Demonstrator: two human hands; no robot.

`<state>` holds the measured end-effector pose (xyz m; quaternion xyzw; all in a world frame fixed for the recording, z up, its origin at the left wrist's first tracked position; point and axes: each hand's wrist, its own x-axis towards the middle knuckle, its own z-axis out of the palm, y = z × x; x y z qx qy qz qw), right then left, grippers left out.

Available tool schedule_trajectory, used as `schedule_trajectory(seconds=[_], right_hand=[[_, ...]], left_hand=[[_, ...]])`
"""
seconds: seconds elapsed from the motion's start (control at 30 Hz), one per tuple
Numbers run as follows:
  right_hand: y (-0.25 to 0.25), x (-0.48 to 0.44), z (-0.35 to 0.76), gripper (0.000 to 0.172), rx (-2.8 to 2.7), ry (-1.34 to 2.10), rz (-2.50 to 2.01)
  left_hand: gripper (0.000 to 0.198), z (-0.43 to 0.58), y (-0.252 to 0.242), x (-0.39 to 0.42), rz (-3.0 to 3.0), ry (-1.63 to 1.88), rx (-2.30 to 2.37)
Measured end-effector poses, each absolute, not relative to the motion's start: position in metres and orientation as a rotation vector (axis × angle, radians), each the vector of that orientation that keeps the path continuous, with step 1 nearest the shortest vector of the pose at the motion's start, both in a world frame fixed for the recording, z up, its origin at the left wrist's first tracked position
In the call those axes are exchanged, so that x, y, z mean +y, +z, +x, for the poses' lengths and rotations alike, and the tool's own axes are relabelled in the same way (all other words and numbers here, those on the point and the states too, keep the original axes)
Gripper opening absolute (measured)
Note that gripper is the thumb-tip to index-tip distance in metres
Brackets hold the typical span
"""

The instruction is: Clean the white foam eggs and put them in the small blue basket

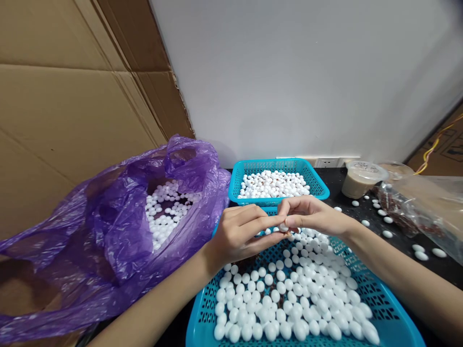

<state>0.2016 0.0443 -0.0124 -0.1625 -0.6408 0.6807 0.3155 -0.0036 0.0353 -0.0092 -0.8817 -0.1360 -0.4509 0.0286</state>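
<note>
My left hand point(240, 231) and my right hand point(313, 215) meet above the front blue basket point(384, 308). Between their fingertips they pinch one small white ball point(283, 227), partly covered by the fingers. A reddish-brown bit shows at the left fingertips. Below, the basket holds a thick layer of loose white balls point(307, 294), some of them egg-shaped. Dark reddish-brown material point(248, 265) lies among them under my left hand.
Behind stands a second blue basket point(321, 191) of white balls with brown specks. A purple plastic bag point(119, 226) holding more balls lies left, beside cardboard point(65, 111). At right are a lidded cup point(358, 183), clear plastic packaging point(430, 207) and stray balls on the black tabletop point(401, 250).
</note>
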Motion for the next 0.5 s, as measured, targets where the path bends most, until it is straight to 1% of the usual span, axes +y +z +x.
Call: schedule_trajectory(seconds=[0.3, 0.5], right_hand=[[-0.013, 0.0457, 0.1988, 0.015, -1.685, 1.763, -0.434], [-0.0122, 0.0454, 0.1981, 0.012, -1.669, 1.743, -0.441]], left_hand=[[0.026, -0.0029, -0.0066, 0.0321, -2.669, -1.32, -0.457], [0.022, -0.0012, -0.0035, 0.0334, -2.662, -1.354, -0.457]])
